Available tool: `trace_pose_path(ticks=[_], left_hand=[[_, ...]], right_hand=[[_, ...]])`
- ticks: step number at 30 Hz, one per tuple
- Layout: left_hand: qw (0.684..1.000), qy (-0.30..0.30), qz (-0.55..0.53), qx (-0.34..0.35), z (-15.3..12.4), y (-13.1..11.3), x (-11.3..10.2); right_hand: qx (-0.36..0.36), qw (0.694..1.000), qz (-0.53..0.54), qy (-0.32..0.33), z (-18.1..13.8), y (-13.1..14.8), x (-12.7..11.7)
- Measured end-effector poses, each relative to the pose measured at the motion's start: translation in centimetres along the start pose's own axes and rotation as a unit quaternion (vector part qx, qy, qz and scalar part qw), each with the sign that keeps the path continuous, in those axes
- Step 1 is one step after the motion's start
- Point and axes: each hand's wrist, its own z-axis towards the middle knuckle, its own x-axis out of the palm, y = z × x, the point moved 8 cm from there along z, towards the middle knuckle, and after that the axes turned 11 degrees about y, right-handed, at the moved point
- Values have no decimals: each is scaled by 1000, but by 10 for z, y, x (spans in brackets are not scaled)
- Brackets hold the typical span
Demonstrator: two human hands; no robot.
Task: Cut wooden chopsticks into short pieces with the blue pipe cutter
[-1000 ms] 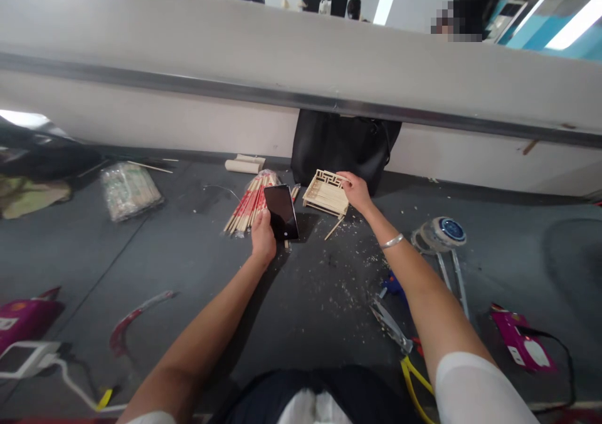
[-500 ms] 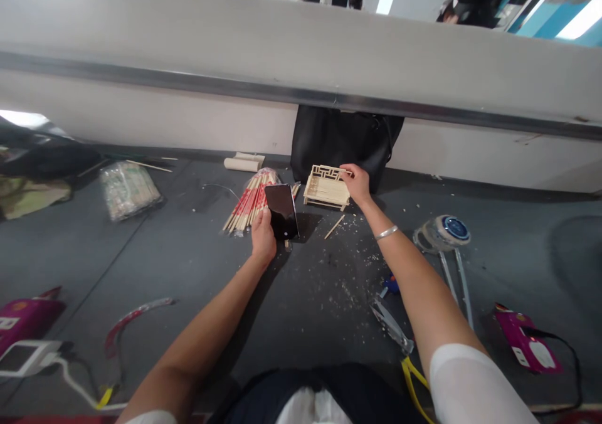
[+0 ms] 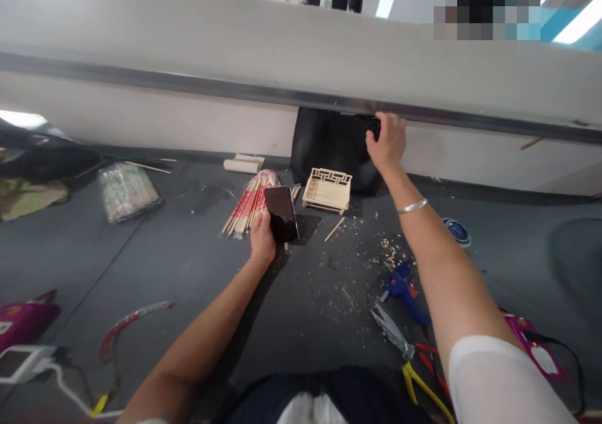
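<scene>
My left hand (image 3: 262, 239) grips a black phone (image 3: 281, 212) by its lower edge, screen up and dark, above the grey floor. My right hand (image 3: 388, 140) is raised to the top of a black bag (image 3: 332, 151) that leans on the wall, fingers curled on its upper edge near the metal rail. A small wooden stick model (image 3: 328, 190) stands on the floor in front of the bag, touched by neither hand. A bundle of red-wrapped chopsticks (image 3: 247, 203) lies just left of the phone.
Wood chips and a loose stick (image 3: 334, 229) litter the floor. A blue glue gun (image 3: 402, 289), scissors (image 3: 390, 330) and yellow-handled pliers (image 3: 421, 383) lie at right. A bagged chopstick pack (image 3: 126, 190) lies at left, pink items (image 3: 23, 320) at both sides. People stand behind the wall.
My right hand has let go of the wooden model and risen to the top of the black bag. The left hand with the phone has stayed in place.
</scene>
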Motion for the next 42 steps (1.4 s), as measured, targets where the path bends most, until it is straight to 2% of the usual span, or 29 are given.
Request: trace_pose_path(ticks=[4, 8, 12, 15, 19, 23, 27, 33, 36, 40, 42], left_hand=[[1000, 6, -21, -14, 0, -2, 4], [1000, 20, -16, -18, 2, -1, 2], [999, 32, -9, -35, 5, 6, -4], [999, 35, -7, -31, 6, 8, -7], [999, 32, -10, -20, 6, 7, -7], [999, 27, -15, -18, 4, 4, -4], [999, 20, -15, -22, 1, -1, 0], [999, 14, -26, -24, -2, -6, 4], [999, 19, -30, -32, -1, -5, 5], [999, 18, -31, -27, -1, -5, 5], [999, 20, -24, -25, -2, -7, 6]], right_hand=[[29, 996, -75, 34, 20, -5, -7], [36, 988, -128, 80, 8, 5, -3], [82, 980, -145, 107, 0, 1, -6], [82, 985, -129, 82, 0, -7, -12], [35, 995, -95, 24, -1, -18, -15], [1, 996, -86, 8, -1, -22, -12], [21, 996, -88, 20, -1, -21, -17], [85, 985, -142, 51, -14, -19, -41], [106, 979, -169, 52, -24, -31, -52], [99, 980, -171, 14, -40, -57, -73], [131, 973, -190, 3, -49, -74, -85]])
